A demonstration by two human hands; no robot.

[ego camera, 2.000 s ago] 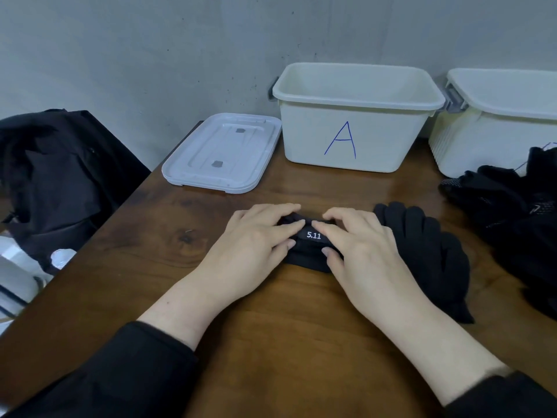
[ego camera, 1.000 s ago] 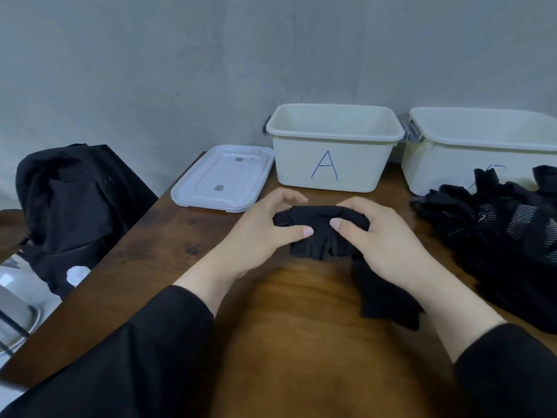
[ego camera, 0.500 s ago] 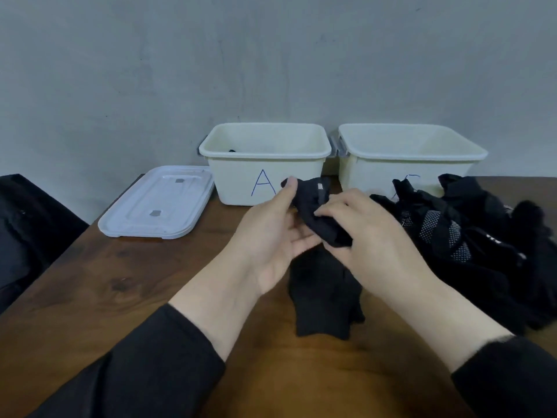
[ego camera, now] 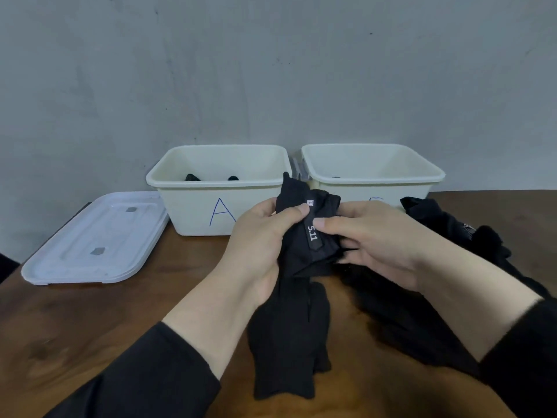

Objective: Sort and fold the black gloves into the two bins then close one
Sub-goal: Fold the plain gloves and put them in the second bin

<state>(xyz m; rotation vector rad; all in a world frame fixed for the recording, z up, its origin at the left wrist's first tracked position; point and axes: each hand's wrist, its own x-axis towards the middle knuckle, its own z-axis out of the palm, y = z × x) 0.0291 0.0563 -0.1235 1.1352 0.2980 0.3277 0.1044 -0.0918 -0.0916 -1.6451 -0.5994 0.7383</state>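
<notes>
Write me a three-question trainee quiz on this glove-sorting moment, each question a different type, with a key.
1. True or false: the white lid sits on bin A.
2. Multiple choice: what do the left hand and right hand hold between them? A) the lid B) a black glove with a 5.11 tag C) nothing
3. Fill in: the pile of unsorted gloves lies on the table in front of the ___ bin.

Key: 1. False, it lies flat on the table left of bin A. 2. B. 3. right-hand.
</notes>
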